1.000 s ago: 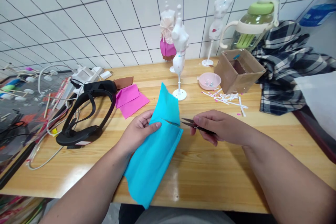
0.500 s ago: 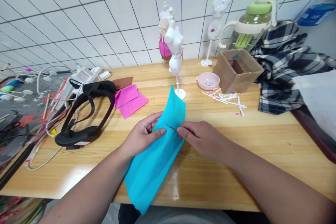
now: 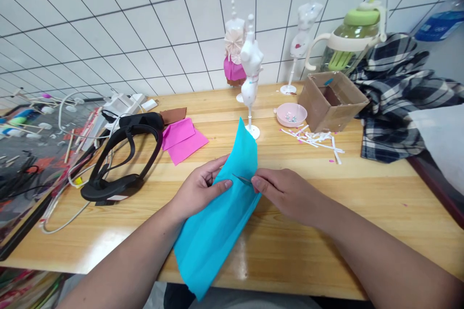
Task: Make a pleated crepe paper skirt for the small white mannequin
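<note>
A long turquoise sheet (image 3: 213, 236), of paper or thin fabric, slants from near my lap up over the table. My left hand (image 3: 201, 188) pinches its left edge, thumb on top and fingers underneath. On the sheet's right side my right hand (image 3: 279, 190) is closed around small scissors (image 3: 242, 179). Only their thin metal blades show, lying across the sheet's upper part; the handles are hidden in my fist. Just beyond the sheet's pointed tip stands a bare white mini dress form (image 3: 251, 72).
Behind are a dressed mini form (image 3: 235, 53) and another white form (image 3: 300, 29). A pink dish (image 3: 292, 115), cardboard box (image 3: 329, 101), white strips (image 3: 319, 140) and jug (image 3: 348, 43) stand right. Pink sheets (image 3: 186, 145) and a black headset (image 3: 125, 154) lie left.
The view has shifted slightly, so everything sits a little lower and further right. Both hands keep their hold, and the scissor blades still lie across the sheet's upper part.
</note>
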### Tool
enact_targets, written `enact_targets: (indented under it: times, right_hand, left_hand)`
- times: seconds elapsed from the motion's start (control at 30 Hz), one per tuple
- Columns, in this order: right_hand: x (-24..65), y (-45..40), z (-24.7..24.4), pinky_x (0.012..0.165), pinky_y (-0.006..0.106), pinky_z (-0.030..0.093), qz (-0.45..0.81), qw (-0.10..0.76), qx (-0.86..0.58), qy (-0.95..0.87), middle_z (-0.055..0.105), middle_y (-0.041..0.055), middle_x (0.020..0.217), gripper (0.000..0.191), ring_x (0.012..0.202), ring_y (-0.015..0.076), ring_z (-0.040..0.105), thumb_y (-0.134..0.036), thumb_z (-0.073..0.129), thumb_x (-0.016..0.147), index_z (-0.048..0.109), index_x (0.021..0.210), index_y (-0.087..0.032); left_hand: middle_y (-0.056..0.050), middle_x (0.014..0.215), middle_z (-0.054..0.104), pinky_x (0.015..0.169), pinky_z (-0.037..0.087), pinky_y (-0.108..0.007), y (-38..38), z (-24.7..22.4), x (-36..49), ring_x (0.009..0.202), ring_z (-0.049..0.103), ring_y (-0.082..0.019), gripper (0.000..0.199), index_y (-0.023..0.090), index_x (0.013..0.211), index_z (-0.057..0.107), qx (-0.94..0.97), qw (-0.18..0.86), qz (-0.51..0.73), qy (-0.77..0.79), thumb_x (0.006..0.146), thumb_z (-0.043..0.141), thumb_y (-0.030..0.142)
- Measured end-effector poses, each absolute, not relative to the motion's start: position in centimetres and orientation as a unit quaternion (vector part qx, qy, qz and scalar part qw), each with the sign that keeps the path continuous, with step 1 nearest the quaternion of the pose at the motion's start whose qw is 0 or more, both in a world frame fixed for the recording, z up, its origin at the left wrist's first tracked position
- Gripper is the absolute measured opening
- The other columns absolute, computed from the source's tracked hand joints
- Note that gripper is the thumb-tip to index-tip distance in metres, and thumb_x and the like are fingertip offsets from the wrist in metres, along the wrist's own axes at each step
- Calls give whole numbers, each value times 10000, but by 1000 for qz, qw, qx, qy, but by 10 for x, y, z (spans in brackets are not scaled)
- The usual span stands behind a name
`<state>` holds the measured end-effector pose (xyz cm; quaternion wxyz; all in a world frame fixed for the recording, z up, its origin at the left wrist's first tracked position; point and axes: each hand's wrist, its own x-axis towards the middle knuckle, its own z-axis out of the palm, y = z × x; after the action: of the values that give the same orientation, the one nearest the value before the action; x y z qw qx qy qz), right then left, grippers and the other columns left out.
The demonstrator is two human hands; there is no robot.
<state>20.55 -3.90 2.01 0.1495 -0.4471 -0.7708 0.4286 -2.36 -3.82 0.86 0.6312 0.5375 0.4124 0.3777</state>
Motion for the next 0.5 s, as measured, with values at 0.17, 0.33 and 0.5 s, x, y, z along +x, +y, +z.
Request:
enact_targets:
  times: [0.17, 0.33, 0.5]
  right_hand:
    - [201, -44, 22, 638, 287, 323, 415, 140, -460, -772, 655, 21, 765, 425, 733, 172, 586, -461, 294, 1010, 577, 817, -208]
    - [196, -47, 21, 627, 288, 302, 401, 128, -479, -770, 644, 24, 764, 405, 734, 173, 584, -453, 298, 1011, 549, 810, -207]
    - [188, -52, 14, 640, 282, 322, 427, 150, -473, -756, 618, 14, 777, 343, 736, 169, 574, -457, 318, 1009, 508, 868, -209]
  left_hand:
    - [-107, 1224, 706, 923, 552, -326, -38, 5, -24, 1028, 707, -239, 578, 189, 1349, 565, 559, 615, 372, 413, 802, 749, 215]
    - [-107, 1277, 676, 929, 550, -323, -39, 5, -23, 1124, 667, -254, 582, 195, 1393, 518, 584, 613, 349, 402, 842, 704, 219]
    - [-98, 1344, 632, 1017, 496, -335, -40, 3, -22, 1246, 587, -263, 601, 214, 1412, 501, 612, 604, 339, 383, 844, 695, 186]
